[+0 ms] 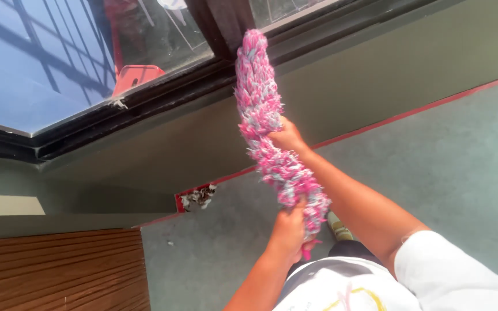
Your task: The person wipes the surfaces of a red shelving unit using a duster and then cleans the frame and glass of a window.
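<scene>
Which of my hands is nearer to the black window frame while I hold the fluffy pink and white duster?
Right. The right hand grips the fluffy pink and white duster around its middle, closer to the black window frame. The left hand holds the duster's lower end, farther away.

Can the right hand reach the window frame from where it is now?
Probably yes. The right hand grips the pink duster midway, and the duster's tip already lies against the dark window frame; nothing stands between them.

no packages, no labels, no signs, no screens anywhere in view
</scene>
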